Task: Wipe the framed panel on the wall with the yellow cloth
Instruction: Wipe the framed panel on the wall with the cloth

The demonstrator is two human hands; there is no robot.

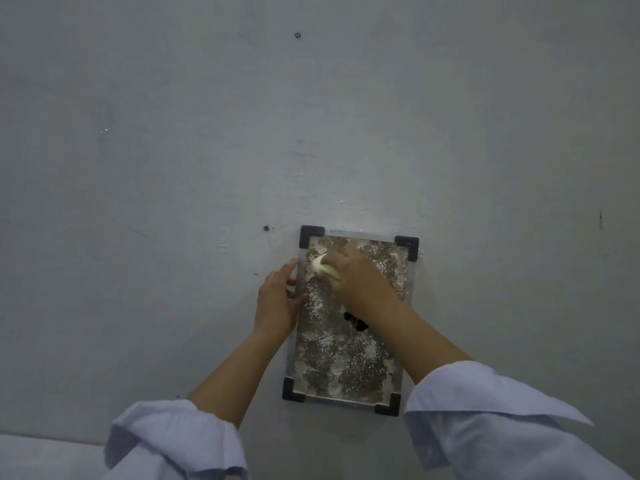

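The framed panel [346, 355] hangs on the grey wall, a clear sheet with four black corner brackets and a surface mottled with brown and white powdery patches. My right hand [360, 278] grips the bunched yellow cloth [322, 268] and presses it against the panel's upper left area. My left hand [277, 299] holds the panel's left edge, its fingers curled round the rim. A dark scrap shows under my right wrist; what it is I cannot tell.
The grey wall [311, 116] fills the view, with small screws [297, 35] above the panel and another screw [266, 227] just left of its top corner. White rolled-up sleeves cover both forearms at the bottom. A pale ledge [41, 459] shows at lower left.
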